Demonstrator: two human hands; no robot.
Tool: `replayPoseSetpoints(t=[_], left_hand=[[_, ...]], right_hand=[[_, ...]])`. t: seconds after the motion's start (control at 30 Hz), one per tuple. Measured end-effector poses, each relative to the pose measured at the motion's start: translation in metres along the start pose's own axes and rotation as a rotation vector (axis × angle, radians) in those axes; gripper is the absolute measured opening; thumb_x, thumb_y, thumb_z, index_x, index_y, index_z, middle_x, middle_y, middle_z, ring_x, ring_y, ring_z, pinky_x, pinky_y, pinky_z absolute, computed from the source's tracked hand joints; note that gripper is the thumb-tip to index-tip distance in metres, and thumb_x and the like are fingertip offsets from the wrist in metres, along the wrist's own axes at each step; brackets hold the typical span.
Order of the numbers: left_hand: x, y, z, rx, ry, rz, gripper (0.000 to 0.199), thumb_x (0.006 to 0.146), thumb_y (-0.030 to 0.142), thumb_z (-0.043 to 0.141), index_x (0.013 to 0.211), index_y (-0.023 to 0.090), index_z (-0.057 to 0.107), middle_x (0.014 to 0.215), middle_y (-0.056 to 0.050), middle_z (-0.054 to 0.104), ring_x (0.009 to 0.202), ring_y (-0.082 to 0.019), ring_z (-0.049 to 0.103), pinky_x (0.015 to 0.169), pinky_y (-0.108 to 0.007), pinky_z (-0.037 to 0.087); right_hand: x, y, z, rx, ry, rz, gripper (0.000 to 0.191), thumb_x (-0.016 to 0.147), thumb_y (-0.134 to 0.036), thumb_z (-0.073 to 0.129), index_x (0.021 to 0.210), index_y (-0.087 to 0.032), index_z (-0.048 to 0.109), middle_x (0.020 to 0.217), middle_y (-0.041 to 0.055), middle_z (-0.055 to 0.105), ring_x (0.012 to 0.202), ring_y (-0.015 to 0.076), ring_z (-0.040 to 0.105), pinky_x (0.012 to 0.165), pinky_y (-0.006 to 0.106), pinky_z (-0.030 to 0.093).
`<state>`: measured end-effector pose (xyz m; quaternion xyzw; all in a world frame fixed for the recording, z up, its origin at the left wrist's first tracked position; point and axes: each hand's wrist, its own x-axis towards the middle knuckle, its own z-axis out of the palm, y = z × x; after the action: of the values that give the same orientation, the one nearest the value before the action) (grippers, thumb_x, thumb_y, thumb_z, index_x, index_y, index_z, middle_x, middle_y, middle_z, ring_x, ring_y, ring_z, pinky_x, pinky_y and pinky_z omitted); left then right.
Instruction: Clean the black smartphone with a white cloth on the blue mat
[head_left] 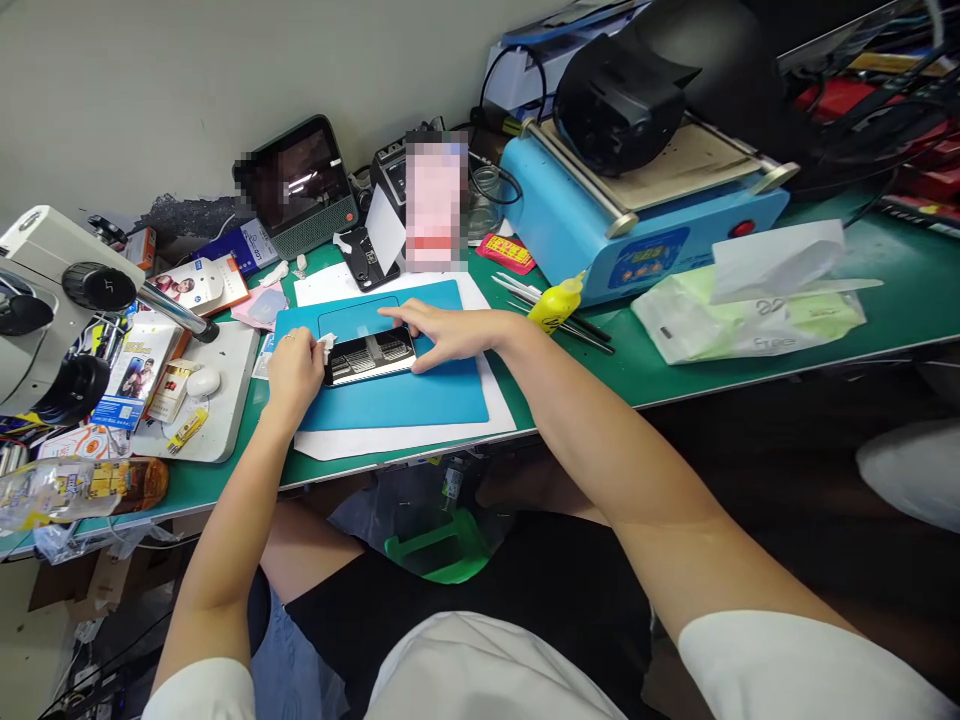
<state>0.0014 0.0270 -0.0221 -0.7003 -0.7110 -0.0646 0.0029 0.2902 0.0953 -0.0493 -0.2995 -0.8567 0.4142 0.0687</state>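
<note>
A smartphone [371, 355] with a dark, glossy screen lies lengthwise on a blue mat [442, 400]; lights reflect in the glass. My right hand [442, 330] holds its right end, thumb on the near side and fingers on the far side. At the phone's left end, my left hand [295, 370] has its fingers closed, and a scrap of white tissue [328, 344] sticks out of them. Just beyond the phone, a thin black rectangular outline shows on the mat. White paper [499, 400] lies under the mat.
A blue heating machine [585, 240], tissue pack [750, 315], yellow bottle [556, 303] and tweezers-like tools stand to the right. Leftward are a microscope [90, 285], small boxes and a drink bottle [82, 488]. A dark-screened display [296, 185] leans at the back.
</note>
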Motion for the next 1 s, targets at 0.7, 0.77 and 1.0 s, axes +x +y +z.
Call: replayPoseSetpoints(t=[0.7, 0.77, 1.0], left_hand=[[-0.041, 0.004, -0.005, -0.228, -0.152, 0.172, 0.031, 0.098, 0.021, 0.063, 0.076, 0.026, 0.043, 0.082, -0.003, 0.064, 0.084, -0.025, 0.063, 0.073, -0.035, 0.042], [-0.037, 0.014, -0.003, -0.262, -0.166, 0.188, 0.031, 0.097, 0.021, 0.065, 0.075, 0.025, 0.044, 0.083, -0.002, 0.064, 0.083, -0.023, 0.063, 0.073, -0.034, 0.041], [-0.022, 0.058, 0.007, -0.274, -0.191, 0.255, 0.031, 0.095, 0.018, 0.068, 0.073, 0.024, 0.047, 0.083, -0.003, 0.066, 0.086, -0.024, 0.064, 0.072, -0.033, 0.039]], right_hand=[[0.001, 0.006, 0.002, 0.009, -0.021, 0.015, 0.111, 0.080, -0.060, 0.074, 0.172, -0.044, 0.014, 0.159, 0.0091, 0.040, 0.137, 0.0412, 0.053, 0.109, 0.057, 0.053], [0.002, 0.008, 0.002, -0.002, -0.017, 0.003, 0.110, 0.081, -0.058, 0.074, 0.172, -0.043, 0.014, 0.158, 0.0094, 0.040, 0.136, 0.0400, 0.054, 0.109, 0.056, 0.053], [0.002, 0.010, 0.003, -0.033, 0.007, -0.060, 0.106, 0.084, -0.054, 0.073, 0.173, -0.040, 0.015, 0.155, 0.0100, 0.043, 0.129, 0.0371, 0.057, 0.108, 0.054, 0.053]])
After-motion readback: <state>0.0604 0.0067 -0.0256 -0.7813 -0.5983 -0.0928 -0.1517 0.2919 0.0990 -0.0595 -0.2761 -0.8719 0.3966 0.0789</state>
